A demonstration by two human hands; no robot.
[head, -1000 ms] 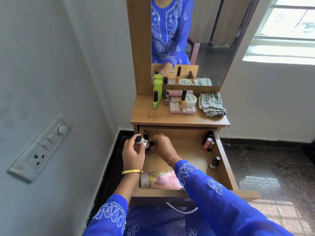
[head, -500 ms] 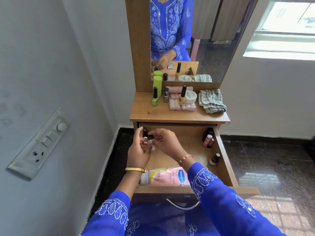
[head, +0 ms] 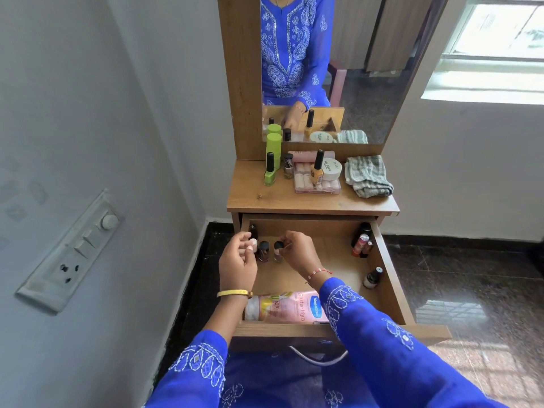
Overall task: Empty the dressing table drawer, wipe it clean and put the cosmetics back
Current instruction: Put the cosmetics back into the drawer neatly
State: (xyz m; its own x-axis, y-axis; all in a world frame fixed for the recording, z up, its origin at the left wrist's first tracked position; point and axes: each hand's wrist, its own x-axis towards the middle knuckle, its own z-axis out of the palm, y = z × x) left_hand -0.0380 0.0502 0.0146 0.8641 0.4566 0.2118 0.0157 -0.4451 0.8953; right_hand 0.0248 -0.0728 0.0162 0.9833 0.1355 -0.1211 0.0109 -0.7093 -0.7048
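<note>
Both hands have dropped deeper into the drawer [head: 391, 278] since a moment ago. At its back-left corner my left hand [head: 238, 260] curls loosely, fingers [head: 250, 250] beside a small bottle [head: 263, 251], gripping nothing I can make out. Right of it, my right hand [head: 297, 251] pinches the black cap of a clear bottle [head: 278, 252]. Vaseline lotion [head: 290, 309] lies along the drawer's front; more bottles [head: 361, 244] stand at its right wall.

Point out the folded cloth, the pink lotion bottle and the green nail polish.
folded cloth [head: 368, 176], head view, middle of the fabric.
pink lotion bottle [head: 290, 309], head view, its label.
green nail polish [head: 269, 175], head view, glass body.
</note>
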